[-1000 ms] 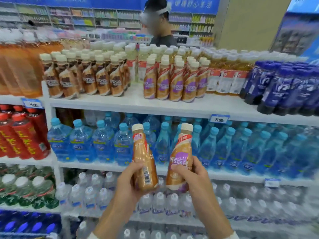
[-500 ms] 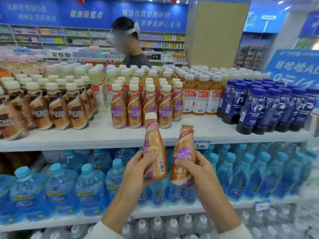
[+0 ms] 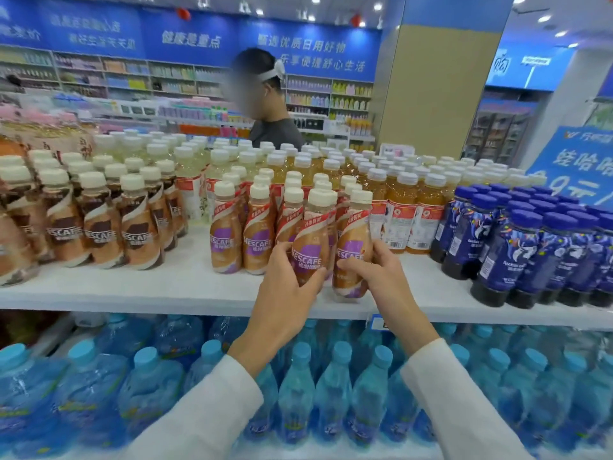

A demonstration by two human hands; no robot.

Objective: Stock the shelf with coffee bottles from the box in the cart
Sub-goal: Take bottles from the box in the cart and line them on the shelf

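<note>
**shelfwatch:** Head cam only, right? Where are the bottles sitting?

**rig_op:** Yep, just the one view. I'm gripping one coffee bottle per hand. My left hand [image 3: 282, 293] is wrapping round the left bottle [image 3: 310, 234], and my right hand [image 3: 381, 277] is curling round the right bottle [image 3: 353, 237] low on its label. Both are standing roughly upright, caps up, with the right one leaning a touch. They're just beside each other over the front strip of the top shelf [image 3: 149, 287]. Can't tell if the bases are resting on it yet, since my left hand is hiding one.

**shelfwatch:** So which way's the slot?

**rig_op:** Straight ahead and down, I'm thinking. The purple-label row [image 3: 229, 240] is standing just left of my left bottle, so that hand is the nearer one to line up against. The amber drinks [image 3: 396, 224] are sitting just right of and behind the right bottle. I'm guessing it's a short push back, staying vertical so nothing's knocking the bottles behind.
</note>
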